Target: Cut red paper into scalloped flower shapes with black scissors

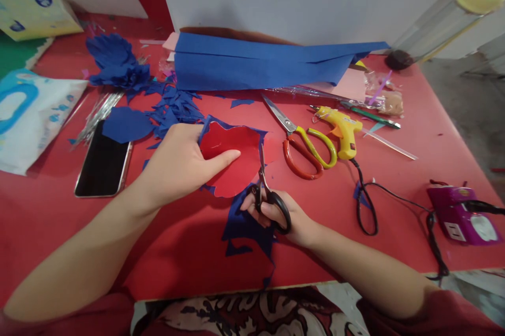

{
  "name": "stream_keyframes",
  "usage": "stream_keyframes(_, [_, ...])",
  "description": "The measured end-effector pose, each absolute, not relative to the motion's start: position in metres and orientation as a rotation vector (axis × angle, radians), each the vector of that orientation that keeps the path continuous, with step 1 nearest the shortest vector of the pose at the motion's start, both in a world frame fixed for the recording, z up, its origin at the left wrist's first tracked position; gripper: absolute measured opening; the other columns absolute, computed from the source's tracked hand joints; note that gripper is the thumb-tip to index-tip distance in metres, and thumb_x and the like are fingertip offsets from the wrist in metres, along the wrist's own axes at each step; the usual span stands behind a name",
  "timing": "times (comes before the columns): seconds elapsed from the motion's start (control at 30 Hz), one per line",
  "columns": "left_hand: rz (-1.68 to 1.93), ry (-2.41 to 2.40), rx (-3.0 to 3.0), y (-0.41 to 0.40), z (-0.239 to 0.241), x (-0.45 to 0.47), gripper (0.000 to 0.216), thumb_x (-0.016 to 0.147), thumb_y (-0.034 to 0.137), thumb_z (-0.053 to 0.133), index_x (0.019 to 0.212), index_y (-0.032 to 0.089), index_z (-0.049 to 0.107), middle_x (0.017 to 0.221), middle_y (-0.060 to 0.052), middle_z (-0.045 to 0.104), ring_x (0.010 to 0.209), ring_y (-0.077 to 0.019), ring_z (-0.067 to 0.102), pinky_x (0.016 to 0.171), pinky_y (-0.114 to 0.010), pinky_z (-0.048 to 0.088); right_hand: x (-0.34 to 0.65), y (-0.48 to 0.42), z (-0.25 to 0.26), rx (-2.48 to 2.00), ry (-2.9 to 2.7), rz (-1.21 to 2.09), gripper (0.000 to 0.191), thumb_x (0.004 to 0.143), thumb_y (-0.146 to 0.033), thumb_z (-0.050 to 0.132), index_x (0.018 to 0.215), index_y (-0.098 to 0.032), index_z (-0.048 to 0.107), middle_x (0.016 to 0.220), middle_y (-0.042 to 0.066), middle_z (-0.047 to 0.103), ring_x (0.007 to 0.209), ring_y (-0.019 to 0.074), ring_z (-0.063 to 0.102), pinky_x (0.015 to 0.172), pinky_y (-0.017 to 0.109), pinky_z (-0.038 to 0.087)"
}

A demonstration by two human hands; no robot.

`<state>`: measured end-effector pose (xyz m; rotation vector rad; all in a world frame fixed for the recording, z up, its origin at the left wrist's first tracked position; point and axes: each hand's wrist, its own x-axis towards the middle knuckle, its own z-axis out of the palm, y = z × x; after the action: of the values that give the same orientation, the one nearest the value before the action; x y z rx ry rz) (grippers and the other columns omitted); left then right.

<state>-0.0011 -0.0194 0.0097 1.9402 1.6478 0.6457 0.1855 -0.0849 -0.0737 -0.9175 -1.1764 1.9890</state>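
My left hand point(183, 160) grips a red scalloped paper shape point(232, 154) together with blue paper behind it, thumb flat across the red face. A narrow blue margin shows around the red edge. My right hand point(288, 215) holds small black-handled scissors point(272, 198), fingers in the loops. Their blades point up along the right edge of the red shape, against the blue margin. Below the blades hangs a blue paper offcut point(250, 228). Just beyond lie larger scissors point(302, 139) with one red and one yellow handle.
A yellow glue gun point(341, 128) lies at right, its cord near a purple power box point(461, 215). Blue paper point(260, 62) lies along the back. At left are a phone point(103, 162), blue paper scraps point(175, 107), blue petals point(114, 60) and a wipes pack point(37, 115).
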Motion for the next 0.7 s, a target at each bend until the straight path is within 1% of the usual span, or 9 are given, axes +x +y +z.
stream_keyframes(0.2, [0.728,1.600,1.935,-0.0181,0.0064,-0.0006,0.045,0.064,0.041,0.063,0.048,0.027,0.024,0.036,0.007,0.026,0.033,-0.0104,0.024,0.033,-0.031,0.019,0.1850,-0.0851,-0.0742,-0.901,-1.158,1.971,0.047,0.077,-0.057,0.058,0.085,-0.011,0.062,0.059,-0.004,0.044,0.050,0.0074,0.037,0.046,0.022,0.027])
stream_keyframes(0.33, [0.816,1.534,1.982,-0.0158,0.0039,-0.0002,0.048,0.065,0.035,0.065,0.046,0.027,0.021,0.035,0.008,0.021,0.033,-0.0082,0.016,0.034,-0.030,0.019,0.1846,-0.0850,-0.0732,-0.920,-1.139,1.975,0.048,0.076,-0.058,0.060,0.084,-0.011,0.061,0.060,-0.003,0.044,0.049,0.0071,0.037,0.045,0.022,0.028])
stream_keyframes(0.53, [0.790,1.556,1.950,-0.0140,0.0033,-0.0004,0.050,0.064,0.034,0.068,0.048,0.027,0.021,0.036,0.007,0.024,0.032,-0.0083,0.018,0.031,-0.030,0.017,0.1838,-0.0837,-0.0725,-0.976,-1.114,2.002,0.050,0.072,-0.062,0.061,0.079,-0.012,0.059,0.059,-0.003,0.045,0.048,0.0074,0.039,0.045,0.023,0.028])
stream_keyframes(0.63, [0.735,1.570,1.901,-0.0132,0.0020,-0.0006,0.048,0.064,0.038,0.066,0.049,0.027,0.022,0.037,0.007,0.025,0.032,-0.0089,0.020,0.029,-0.030,0.015,0.1829,-0.0836,-0.0727,-0.986,-1.116,2.012,0.050,0.072,-0.062,0.061,0.077,-0.012,0.057,0.059,-0.003,0.045,0.048,0.0073,0.039,0.045,0.023,0.028])
stream_keyframes(0.7, [0.697,1.599,1.845,-0.0125,0.0004,-0.0008,0.046,0.063,0.041,0.066,0.050,0.028,0.023,0.037,0.007,0.026,0.032,-0.0090,0.022,0.028,-0.030,0.016,0.1825,-0.0841,-0.0739,-0.970,-1.112,2.012,0.050,0.073,-0.062,0.060,0.078,-0.013,0.057,0.060,-0.003,0.044,0.048,0.0070,0.038,0.045,0.022,0.028])
